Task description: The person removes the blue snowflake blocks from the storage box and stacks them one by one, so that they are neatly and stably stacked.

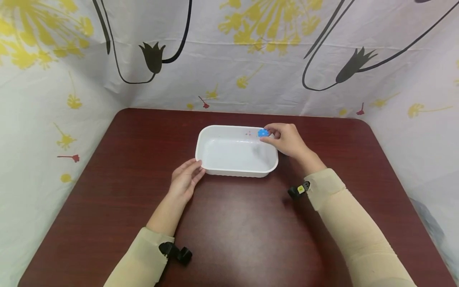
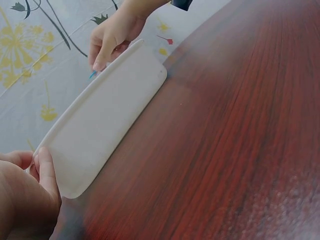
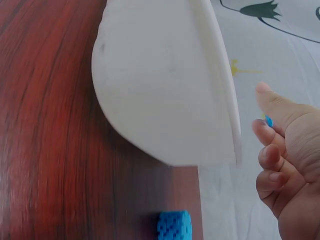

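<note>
A white plastic basin (image 1: 236,153) with rounded corners rests on the dark red table. At its near-left corner my left hand (image 1: 184,179) holds the rim, with the fingers bent about the edge; the same hand (image 2: 30,190) shows in the left wrist view. My right hand (image 1: 287,139) is over the basin's far-right corner and pinches a small round blue notched disc (image 1: 263,132) between thumb and fingers. In the right wrist view only a sliver of the blue disc (image 3: 269,121) shows, mostly hidden by the fingers. Small pinkish marks (image 1: 248,133) show on the basin's far inner wall.
A blue notched block (image 3: 174,225) sits on the table past the basin's right end in the right wrist view. The wood-grain table (image 1: 233,231) runs back to a white cloth (image 1: 201,87) with printed flowers. Black wrist cameras (image 1: 299,190) stick out from both sleeves.
</note>
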A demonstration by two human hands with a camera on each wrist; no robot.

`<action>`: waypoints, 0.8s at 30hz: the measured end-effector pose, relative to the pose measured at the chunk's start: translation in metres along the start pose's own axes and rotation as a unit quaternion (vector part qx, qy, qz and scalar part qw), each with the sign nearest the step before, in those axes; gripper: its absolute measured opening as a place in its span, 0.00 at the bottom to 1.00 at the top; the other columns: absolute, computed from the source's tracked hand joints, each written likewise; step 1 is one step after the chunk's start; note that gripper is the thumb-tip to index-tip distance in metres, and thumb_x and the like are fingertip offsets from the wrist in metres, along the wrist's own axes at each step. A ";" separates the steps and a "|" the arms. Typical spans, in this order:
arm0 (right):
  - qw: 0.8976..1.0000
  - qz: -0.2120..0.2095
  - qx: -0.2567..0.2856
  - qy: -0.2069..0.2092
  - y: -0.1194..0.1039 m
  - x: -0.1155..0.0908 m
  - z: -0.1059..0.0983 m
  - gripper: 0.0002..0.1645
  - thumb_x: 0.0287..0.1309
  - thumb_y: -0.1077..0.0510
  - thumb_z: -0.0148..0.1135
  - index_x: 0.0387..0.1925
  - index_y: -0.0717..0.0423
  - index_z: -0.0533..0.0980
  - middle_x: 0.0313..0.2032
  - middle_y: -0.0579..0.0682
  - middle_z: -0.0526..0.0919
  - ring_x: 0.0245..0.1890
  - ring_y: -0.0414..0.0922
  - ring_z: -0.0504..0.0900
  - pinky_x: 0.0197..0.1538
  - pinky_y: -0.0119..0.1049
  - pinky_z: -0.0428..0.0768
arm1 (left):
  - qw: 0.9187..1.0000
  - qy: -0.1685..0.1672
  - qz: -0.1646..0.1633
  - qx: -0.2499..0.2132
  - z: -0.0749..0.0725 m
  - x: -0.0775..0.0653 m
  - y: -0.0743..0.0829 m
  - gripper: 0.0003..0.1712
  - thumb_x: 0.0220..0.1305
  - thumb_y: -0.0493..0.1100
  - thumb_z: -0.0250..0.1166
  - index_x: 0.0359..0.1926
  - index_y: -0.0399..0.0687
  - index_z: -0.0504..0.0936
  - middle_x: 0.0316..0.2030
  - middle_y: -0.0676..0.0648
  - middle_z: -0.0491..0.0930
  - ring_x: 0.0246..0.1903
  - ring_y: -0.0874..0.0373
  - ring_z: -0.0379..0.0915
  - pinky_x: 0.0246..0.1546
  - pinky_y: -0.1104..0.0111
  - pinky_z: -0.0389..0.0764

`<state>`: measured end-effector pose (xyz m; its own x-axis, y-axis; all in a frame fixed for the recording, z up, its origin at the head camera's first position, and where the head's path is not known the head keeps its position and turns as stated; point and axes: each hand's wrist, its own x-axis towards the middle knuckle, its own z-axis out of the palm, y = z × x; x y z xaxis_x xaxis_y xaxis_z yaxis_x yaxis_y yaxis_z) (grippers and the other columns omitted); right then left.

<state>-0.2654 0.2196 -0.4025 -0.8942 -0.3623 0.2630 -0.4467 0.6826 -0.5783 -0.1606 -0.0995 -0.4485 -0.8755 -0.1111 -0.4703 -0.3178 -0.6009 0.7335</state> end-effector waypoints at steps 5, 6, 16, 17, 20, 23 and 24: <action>1.000 0.015 -0.001 0.004 0.009 -0.006 -0.007 0.19 0.58 0.56 0.75 0.47 0.63 0.83 0.30 0.53 0.84 0.25 0.46 0.75 0.24 0.31 0.73 | 1.000 0.000 0.001 0.000 0.000 0.000 0.000 0.12 0.66 0.29 0.65 0.48 0.40 0.73 0.33 0.49 0.78 0.32 0.62 0.79 0.49 0.70 0.86; 1.000 0.019 -0.001 0.005 0.011 -0.008 -0.008 0.19 0.58 0.56 0.75 0.48 0.63 0.83 0.30 0.53 0.84 0.25 0.46 0.75 0.24 0.31 0.74 | 1.000 -0.001 0.001 0.000 0.000 0.000 0.000 0.13 0.66 0.29 0.65 0.48 0.40 0.73 0.33 0.49 0.78 0.32 0.62 0.79 0.49 0.70 0.86; 0.999 0.046 -0.013 0.020 0.034 -0.020 -0.018 0.21 0.57 0.56 0.76 0.49 0.63 0.83 0.32 0.53 0.84 0.28 0.46 0.77 0.24 0.29 0.74 | 1.000 -0.001 0.000 0.003 0.001 -0.001 0.001 0.13 0.66 0.29 0.65 0.48 0.40 0.73 0.33 0.49 0.78 0.32 0.62 0.78 0.49 0.70 0.86; 0.998 0.049 -0.015 0.022 0.037 -0.021 -0.018 0.21 0.57 0.55 0.76 0.49 0.63 0.83 0.32 0.53 0.84 0.28 0.46 0.77 0.25 0.29 0.75 | 1.000 -0.001 0.000 0.003 0.001 -0.001 0.001 0.13 0.67 0.29 0.65 0.48 0.41 0.73 0.33 0.49 0.78 0.32 0.62 0.78 0.49 0.70 0.86; 0.998 0.062 -0.013 0.024 0.043 -0.026 -0.021 0.22 0.58 0.54 0.75 0.49 0.64 0.82 0.32 0.54 0.84 0.29 0.47 0.77 0.24 0.28 0.75 | 1.000 0.000 0.001 0.005 0.001 -0.001 0.001 0.12 0.67 0.29 0.64 0.48 0.41 0.73 0.33 0.49 0.78 0.32 0.62 0.78 0.49 0.70 0.86; 0.997 0.077 -0.012 0.024 0.051 -0.031 -0.022 0.23 0.59 0.52 0.74 0.50 0.64 0.82 0.33 0.55 0.83 0.30 0.49 0.76 0.24 0.27 0.75 | 1.000 0.001 0.001 0.006 0.002 -0.001 0.001 0.12 0.67 0.29 0.64 0.47 0.41 0.73 0.33 0.49 0.78 0.31 0.63 0.78 0.48 0.70 0.86; 0.996 0.081 -0.012 0.023 0.054 -0.033 -0.022 0.24 0.60 0.52 0.74 0.51 0.64 0.81 0.34 0.55 0.83 0.30 0.49 0.76 0.24 0.27 0.74 | 1.000 0.001 0.002 0.006 0.002 -0.001 0.001 0.12 0.67 0.29 0.65 0.47 0.41 0.73 0.33 0.49 0.78 0.32 0.63 0.78 0.49 0.70 0.86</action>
<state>-0.2605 0.2820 -0.4256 -0.9546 -0.2176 0.2037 -0.2972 0.7449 -0.5974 -0.1604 -0.0986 -0.4465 -0.8761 -0.1139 -0.4684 -0.3196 -0.5902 0.7413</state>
